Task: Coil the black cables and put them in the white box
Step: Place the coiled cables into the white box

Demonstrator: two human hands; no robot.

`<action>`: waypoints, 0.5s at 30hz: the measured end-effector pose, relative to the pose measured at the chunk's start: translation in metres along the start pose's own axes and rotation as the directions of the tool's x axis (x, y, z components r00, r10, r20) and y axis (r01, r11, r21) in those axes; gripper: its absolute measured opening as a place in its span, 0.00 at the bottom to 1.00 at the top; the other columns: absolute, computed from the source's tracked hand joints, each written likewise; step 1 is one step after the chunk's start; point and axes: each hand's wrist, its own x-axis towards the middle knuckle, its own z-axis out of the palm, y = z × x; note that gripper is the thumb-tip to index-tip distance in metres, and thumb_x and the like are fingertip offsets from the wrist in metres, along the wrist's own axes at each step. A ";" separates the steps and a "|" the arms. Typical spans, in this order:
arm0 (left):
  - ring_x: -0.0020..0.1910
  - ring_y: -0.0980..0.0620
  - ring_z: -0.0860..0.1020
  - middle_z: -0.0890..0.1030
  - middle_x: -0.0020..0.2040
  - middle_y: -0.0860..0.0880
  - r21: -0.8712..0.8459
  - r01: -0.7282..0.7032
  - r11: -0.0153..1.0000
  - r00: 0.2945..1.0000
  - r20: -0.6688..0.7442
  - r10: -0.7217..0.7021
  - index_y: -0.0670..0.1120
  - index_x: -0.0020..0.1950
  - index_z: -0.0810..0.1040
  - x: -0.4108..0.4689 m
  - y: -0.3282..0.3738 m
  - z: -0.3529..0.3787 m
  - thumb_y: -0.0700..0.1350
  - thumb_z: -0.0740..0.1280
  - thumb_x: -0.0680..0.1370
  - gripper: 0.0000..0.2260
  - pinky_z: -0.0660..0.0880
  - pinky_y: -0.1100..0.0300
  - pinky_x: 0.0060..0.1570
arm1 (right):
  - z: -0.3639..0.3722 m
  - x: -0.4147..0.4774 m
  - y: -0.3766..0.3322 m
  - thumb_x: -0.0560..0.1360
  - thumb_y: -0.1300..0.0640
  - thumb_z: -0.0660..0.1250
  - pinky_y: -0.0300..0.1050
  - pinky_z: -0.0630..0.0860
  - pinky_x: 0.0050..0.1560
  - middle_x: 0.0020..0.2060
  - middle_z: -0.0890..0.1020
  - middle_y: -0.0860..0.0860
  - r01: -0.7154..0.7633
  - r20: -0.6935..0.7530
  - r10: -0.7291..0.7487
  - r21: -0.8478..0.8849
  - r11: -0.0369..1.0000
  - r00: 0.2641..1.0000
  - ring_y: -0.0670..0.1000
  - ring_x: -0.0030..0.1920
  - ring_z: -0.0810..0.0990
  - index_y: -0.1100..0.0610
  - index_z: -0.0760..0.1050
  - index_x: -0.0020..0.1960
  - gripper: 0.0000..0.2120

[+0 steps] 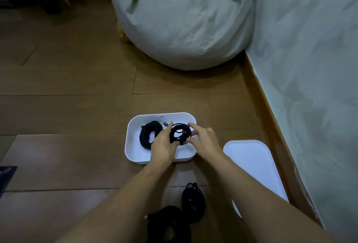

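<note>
Both hands are down in the white box on the wooden floor. The left hand and right hand pinch a thin coiled black cable between them, each grip clamped on its rim, holding it over the box's right half. A thicker coil already lies in the left half. Two more black coils wait on the floor near the forearms: one between them, another closer in. The white lid lies just right of the box. A grey beanbag sits beyond. No readable writing anywhere.
</note>
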 end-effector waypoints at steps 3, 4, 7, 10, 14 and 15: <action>0.64 0.49 0.77 0.80 0.65 0.51 -0.005 0.022 1.000 1.000 -0.013 -0.022 0.49 0.77 0.70 0.011 -0.004 0.010 0.40 0.72 0.75 0.31 0.72 0.59 0.60 | 0.007 0.005 0.013 0.78 0.57 0.69 0.39 0.66 0.52 0.53 0.81 0.45 0.057 -0.053 -0.056 0.014 0.998 0.997 0.46 0.52 0.72 0.43 0.74 0.71 0.23; 0.63 0.49 0.78 0.81 0.64 0.51 0.000 0.021 1.000 1.000 -0.012 -0.021 0.50 0.75 0.72 0.013 -0.007 0.013 0.40 0.72 0.74 0.29 0.73 0.57 0.61 | 0.008 0.004 0.016 0.77 0.59 0.68 0.39 0.66 0.52 0.53 0.81 0.45 0.085 -0.079 -0.083 0.014 0.996 0.993 0.49 0.52 0.74 0.44 0.75 0.70 0.23; 0.61 0.49 0.79 0.82 0.61 0.52 0.014 0.020 1.000 1.000 -0.012 -0.020 0.50 0.70 0.74 0.019 -0.012 0.022 0.40 0.71 0.73 0.25 0.76 0.51 0.60 | 0.010 -0.001 0.020 0.77 0.65 0.67 0.40 0.72 0.56 0.57 0.79 0.48 0.138 -0.144 -0.129 0.054 0.989 0.981 0.46 0.52 0.74 0.50 0.75 0.71 0.24; 0.59 0.47 0.79 0.83 0.59 0.50 0.021 0.042 0.999 0.999 -0.032 -0.042 0.48 0.67 0.76 0.025 -0.012 0.025 0.38 0.72 0.74 0.22 0.75 0.51 0.59 | 0.011 -0.003 0.025 0.77 0.66 0.65 0.29 0.69 0.51 0.58 0.73 0.48 0.141 -0.150 -0.133 0.049 0.989 0.980 0.42 0.45 0.72 0.49 0.72 0.73 0.27; 0.59 0.47 0.79 0.83 0.58 0.50 0.015 0.075 0.997 0.997 -0.025 -0.075 0.47 0.65 0.76 0.036 -0.011 0.028 0.39 0.74 0.74 0.20 0.75 0.51 0.59 | 0.012 -0.001 0.033 0.79 0.63 0.65 0.22 0.66 0.45 0.53 0.74 0.50 0.044 -0.132 -0.023 0.159 0.986 0.991 0.40 0.44 0.74 0.48 0.71 0.74 0.25; 0.59 0.47 0.79 0.82 0.58 0.49 0.010 0.074 0.997 0.997 -0.026 -0.073 0.47 0.66 0.76 0.038 -0.011 0.028 0.40 0.74 0.74 0.20 0.75 0.50 0.59 | 0.013 -0.002 0.036 0.80 0.61 0.64 0.24 0.66 0.45 0.52 0.75 0.51 0.024 -0.118 -0.003 0.180 0.983 0.993 0.41 0.45 0.74 0.47 0.71 0.74 0.24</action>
